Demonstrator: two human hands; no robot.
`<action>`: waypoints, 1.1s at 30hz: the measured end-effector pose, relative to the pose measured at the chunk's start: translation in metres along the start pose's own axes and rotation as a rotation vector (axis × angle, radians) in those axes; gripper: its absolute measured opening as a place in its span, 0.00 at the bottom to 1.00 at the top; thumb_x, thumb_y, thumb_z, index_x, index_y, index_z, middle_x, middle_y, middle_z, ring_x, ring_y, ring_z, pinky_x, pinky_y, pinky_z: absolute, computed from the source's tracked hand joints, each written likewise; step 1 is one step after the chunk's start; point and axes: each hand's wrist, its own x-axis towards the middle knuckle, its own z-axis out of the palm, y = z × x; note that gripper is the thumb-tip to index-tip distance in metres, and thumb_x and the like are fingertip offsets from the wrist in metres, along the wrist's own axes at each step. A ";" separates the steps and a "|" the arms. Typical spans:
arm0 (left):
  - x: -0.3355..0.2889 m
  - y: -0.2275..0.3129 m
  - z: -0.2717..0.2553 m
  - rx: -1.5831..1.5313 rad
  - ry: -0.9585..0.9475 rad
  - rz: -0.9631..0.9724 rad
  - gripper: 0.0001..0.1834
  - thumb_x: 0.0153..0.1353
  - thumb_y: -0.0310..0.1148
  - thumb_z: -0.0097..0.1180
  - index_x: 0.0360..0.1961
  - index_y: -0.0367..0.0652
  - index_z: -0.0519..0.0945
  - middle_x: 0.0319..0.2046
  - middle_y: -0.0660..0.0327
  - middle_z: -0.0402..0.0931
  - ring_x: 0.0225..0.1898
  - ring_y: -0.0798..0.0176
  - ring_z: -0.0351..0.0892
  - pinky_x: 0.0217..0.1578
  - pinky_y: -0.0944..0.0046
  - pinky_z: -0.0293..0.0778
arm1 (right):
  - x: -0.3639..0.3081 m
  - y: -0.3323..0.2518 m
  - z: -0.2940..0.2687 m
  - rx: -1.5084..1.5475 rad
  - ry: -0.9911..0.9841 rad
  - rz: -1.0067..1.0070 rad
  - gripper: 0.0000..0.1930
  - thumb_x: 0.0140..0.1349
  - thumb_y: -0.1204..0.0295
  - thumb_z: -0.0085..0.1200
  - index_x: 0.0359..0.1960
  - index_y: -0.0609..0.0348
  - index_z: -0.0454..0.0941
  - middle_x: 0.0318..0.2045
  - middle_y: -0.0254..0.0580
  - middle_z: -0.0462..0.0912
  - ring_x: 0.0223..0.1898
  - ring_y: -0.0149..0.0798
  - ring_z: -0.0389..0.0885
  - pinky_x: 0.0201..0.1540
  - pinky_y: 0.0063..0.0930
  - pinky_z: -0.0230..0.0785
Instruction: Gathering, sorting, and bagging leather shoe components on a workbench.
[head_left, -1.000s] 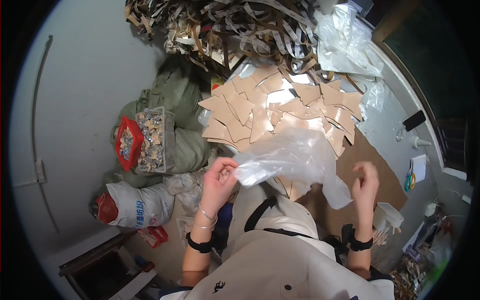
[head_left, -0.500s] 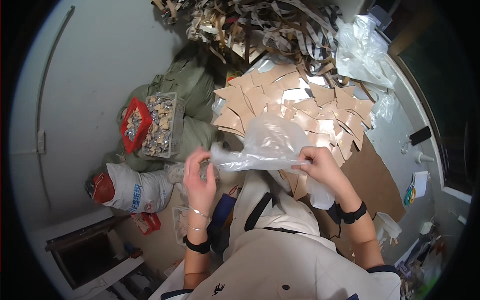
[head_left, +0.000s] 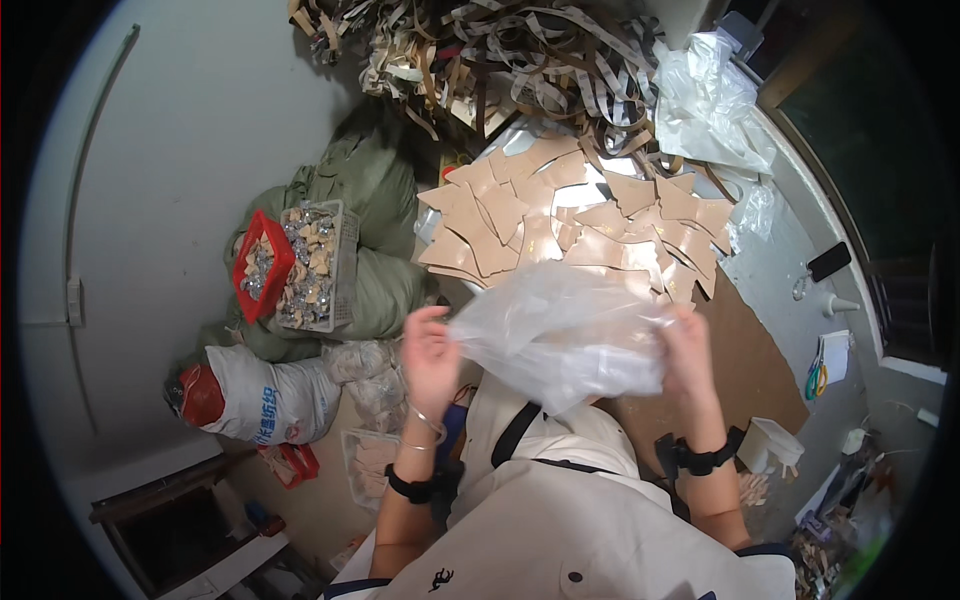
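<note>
Clear plastic bag (head_left: 565, 335) is up in the air between both hands, over the near edge of the surface (head_left: 765, 285), just short of the tan cut pieces (head_left: 485, 215). Long axis runs left-right; hands about equally near, one at each end. Left hand (head_left: 430, 355) is narrow, pinching the gathered left end. Right hand (head_left: 688, 350) meets the right edge; fingers blurred, can't tell if gripping. Bag's opening unclear; bag hides part of the near edge.

Glare on tan pieces (head_left: 600, 248), blurred fingers (head_left: 685, 330), dark curved edges
</note>
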 end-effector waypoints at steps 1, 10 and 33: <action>0.003 0.000 -0.016 0.424 0.169 -0.012 0.32 0.51 0.17 0.59 0.58 0.35 0.62 0.41 0.59 0.70 0.44 0.67 0.73 0.47 0.69 0.71 | 0.002 -0.016 -0.006 -0.041 0.039 -0.049 0.08 0.57 0.79 0.46 0.27 0.64 0.80 0.25 0.37 0.81 0.27 0.25 0.78 0.31 0.19 0.69; 0.036 -0.004 0.069 0.660 0.059 0.394 0.40 0.46 0.24 0.60 0.63 0.37 0.60 0.56 0.54 0.53 0.51 0.58 0.65 0.59 0.58 0.61 | -0.052 -0.011 0.067 -0.152 -0.622 0.148 0.19 0.69 0.60 0.43 0.27 0.58 0.81 0.18 0.26 0.77 0.16 0.19 0.64 0.19 0.17 0.55; -0.047 0.040 -0.005 0.914 0.000 -0.294 0.20 0.41 0.17 0.59 0.38 0.39 0.69 0.29 0.56 0.71 0.27 0.57 0.72 0.33 0.66 0.70 | 0.275 -0.006 -0.149 -1.763 -0.053 -0.550 0.19 0.44 0.82 0.55 0.40 0.54 0.71 0.38 0.45 0.75 0.48 0.49 0.72 0.48 0.40 0.65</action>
